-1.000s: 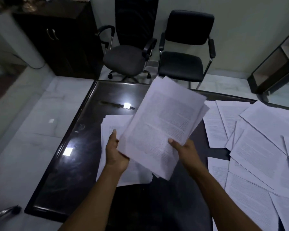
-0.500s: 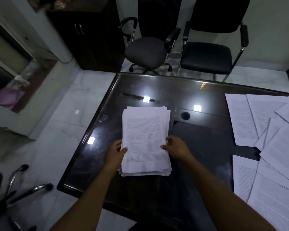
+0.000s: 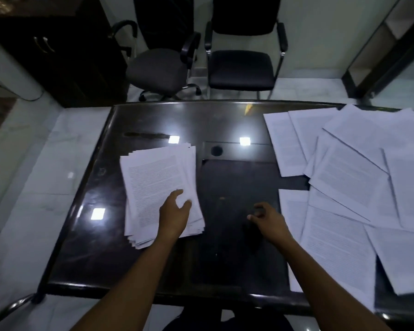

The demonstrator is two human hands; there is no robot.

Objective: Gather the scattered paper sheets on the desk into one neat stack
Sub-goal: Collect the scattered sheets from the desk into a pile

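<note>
A stack of printed white sheets (image 3: 153, 185) lies on the left half of the dark glossy desk (image 3: 237, 247), its edges slightly fanned. My left hand (image 3: 175, 215) rests on the stack's near right corner with fingers spread, holding nothing. My right hand (image 3: 264, 218) hovers over bare desk between the stack and the loose sheets, fingers loosely curled and empty. Several scattered paper sheets (image 3: 349, 177) overlap each other across the right side of the desk, reaching its right and near edges.
Two black office chairs (image 3: 240, 65) stand behind the desk's far edge. A dark cabinet (image 3: 53, 48) fills the far left corner. A round cable hole (image 3: 216, 151) sits mid-desk. A shelf unit (image 3: 387, 44) stands at far right.
The bundle I held in both hands a second ago now lies on the stack. My right hand has left the stack and moved right toward the loose sheets; the left stays on it.
</note>
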